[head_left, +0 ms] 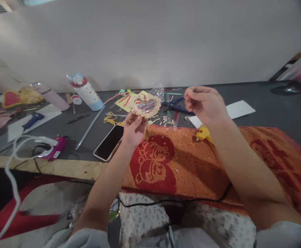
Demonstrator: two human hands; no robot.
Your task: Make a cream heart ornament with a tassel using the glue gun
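My left hand point(134, 130) pinches the lower edge of a cream beaded heart-shaped frame point(154, 112), holding it up above the table's near side. A thin tassel-like strand hangs below it. My right hand point(204, 103) is raised to the right, apart from the frame, thumb and fingers pressed together. Whatever those fingertips hold, if anything, is too small to make out. Below both hands lies an orange and red patterned towel point(189, 155). Small pale pieces point(164, 120) are scattered behind the towel.
Around them lie a phone point(109, 143), blue-handled pliers point(176, 105), yellow cord point(111, 119), white paper point(239, 109) and a yellow item point(204, 133). Further left are a white and blue bottle point(87, 92), a pink bottle point(50, 96), a glue gun point(33, 119) and a white cable point(12, 175).
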